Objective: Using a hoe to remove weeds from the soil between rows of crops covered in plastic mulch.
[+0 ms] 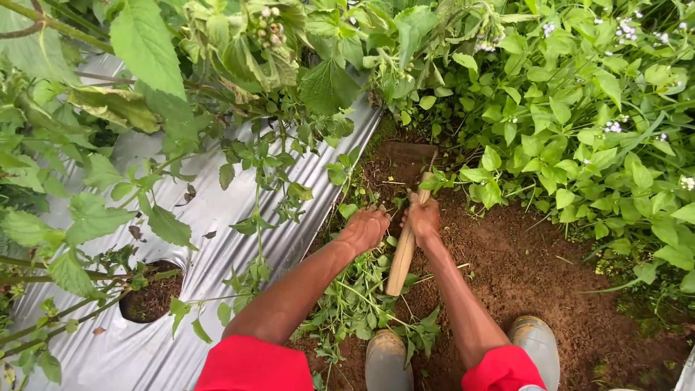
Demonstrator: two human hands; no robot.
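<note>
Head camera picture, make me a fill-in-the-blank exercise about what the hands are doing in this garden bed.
1. The right hand grips the wooden handle of a ____, whose blade sits in the soil.
2. The left hand rests on pulled weeds, and its grip holds ____.
3. The silver plastic mulch sheet lies on the person's ____ side.
4. Both feet wear grey rubber ____, below the red sleeves.

Missing words: hoe; nothing; left; boots

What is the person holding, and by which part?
The right hand grips a wooden-handled hoe midway along its handle; the left hand holds nothing clearly.
</note>
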